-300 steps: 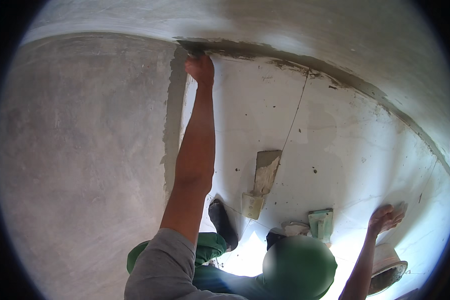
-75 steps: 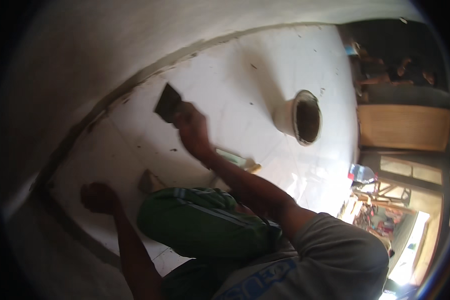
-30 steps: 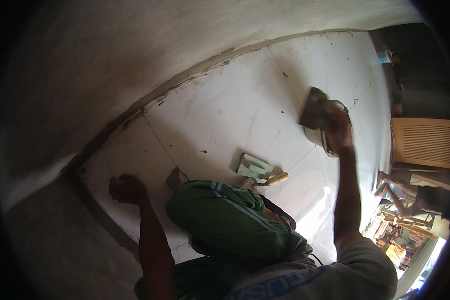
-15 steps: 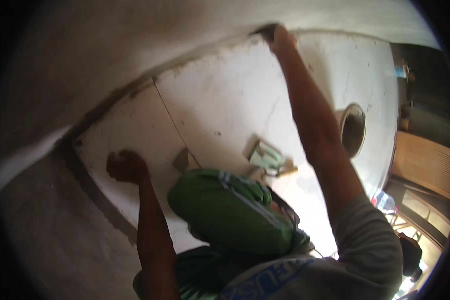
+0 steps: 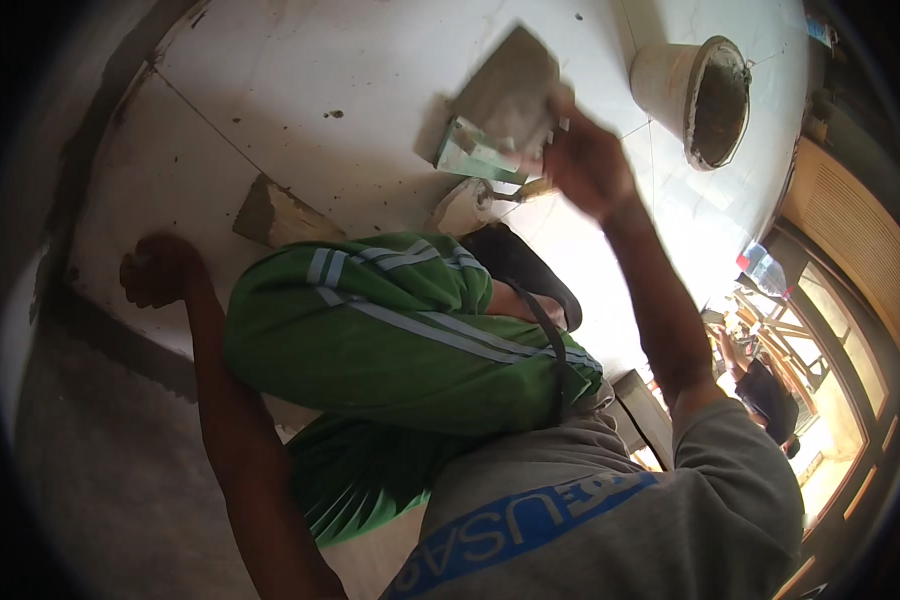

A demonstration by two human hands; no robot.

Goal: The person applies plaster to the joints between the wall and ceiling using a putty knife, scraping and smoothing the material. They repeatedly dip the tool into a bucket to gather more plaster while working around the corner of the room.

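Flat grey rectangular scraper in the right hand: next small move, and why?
Probably ease the right hand rightward toward the off-white round bucket: the flat grey rectangular scraper seems smeared, partly covers the pale green rectangular float in this view, and the bucket's grey-crusted mouth stands open nearby.

From where I stand, lettering shows clearly in one place: the person's grey shirt (image 5: pixel 680 545). Large, pale grey block capitals run in a single row along a bright blue band (image 5: pixel 546 509) slanting across the cloth, with folds bending some of them. Over by the doorway, a clear bottle (image 5: pixel 765 271) bears red and blue patches, too small to read.
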